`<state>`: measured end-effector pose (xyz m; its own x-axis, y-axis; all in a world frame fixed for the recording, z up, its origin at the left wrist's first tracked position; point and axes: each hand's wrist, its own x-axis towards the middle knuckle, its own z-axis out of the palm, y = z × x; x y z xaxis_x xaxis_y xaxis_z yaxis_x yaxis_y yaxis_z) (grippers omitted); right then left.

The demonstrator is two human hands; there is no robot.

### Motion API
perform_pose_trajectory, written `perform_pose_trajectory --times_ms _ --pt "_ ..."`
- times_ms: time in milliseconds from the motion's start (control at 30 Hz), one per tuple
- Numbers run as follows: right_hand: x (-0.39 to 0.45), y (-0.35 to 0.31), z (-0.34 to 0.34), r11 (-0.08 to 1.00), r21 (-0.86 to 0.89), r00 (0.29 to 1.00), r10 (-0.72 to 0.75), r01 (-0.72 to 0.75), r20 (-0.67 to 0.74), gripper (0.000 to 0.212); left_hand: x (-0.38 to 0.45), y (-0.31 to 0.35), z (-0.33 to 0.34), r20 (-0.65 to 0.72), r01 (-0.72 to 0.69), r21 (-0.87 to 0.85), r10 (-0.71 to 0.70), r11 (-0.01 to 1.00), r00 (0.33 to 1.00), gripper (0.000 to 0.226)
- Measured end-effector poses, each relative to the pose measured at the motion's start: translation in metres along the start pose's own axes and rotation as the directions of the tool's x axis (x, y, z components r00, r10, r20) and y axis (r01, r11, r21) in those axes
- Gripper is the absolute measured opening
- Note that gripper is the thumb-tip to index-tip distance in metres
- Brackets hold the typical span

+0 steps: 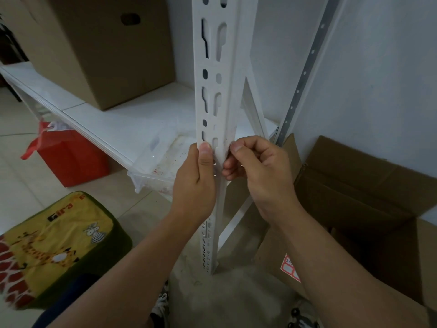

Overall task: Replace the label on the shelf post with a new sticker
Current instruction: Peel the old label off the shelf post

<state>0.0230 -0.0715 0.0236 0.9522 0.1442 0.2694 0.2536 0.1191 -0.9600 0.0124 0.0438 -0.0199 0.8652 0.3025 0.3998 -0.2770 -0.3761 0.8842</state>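
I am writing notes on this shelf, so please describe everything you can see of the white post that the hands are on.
The white post stands upright on the floor at the shelf's front corner. It looks like painted metal, bent into an angle, with rows of slots and keyhole cutouts along its face. The left hand grips its left edge, thumb pressed on the face. The right hand pinches at its right edge. No label is clearly visible on it.

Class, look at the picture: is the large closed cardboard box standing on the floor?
No: the closed cardboard box stands on the white shelf board, raised above the tiled floor.
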Motion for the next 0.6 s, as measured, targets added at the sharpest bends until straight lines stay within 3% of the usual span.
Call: perform_pose_trajectory --times_ms 200,367,600 --pt "0.001 0.0045 -0.001 0.999 0.048 1.0 0.002 -0.002 -0.004 0.015 0.0 0.0018 -0.0016 0.021 -0.009 -0.036 0.01 0.999 1.0 0.037" --pt "0.0008 0.005 -0.0053 0.997 0.07 0.999 0.017 -0.02 0.042 0.016 0.002 -0.0012 -0.001 0.041 0.005 -0.06 -0.003 0.998 0.999 0.047" --pt "0.0027 0.0043 0.0015 0.999 0.035 0.999 0.015 -0.014 -0.035 0.016 -0.0019 0.0061 -0.0005 0.017 0.0 -0.054 0.001 0.999 1.0 0.043"
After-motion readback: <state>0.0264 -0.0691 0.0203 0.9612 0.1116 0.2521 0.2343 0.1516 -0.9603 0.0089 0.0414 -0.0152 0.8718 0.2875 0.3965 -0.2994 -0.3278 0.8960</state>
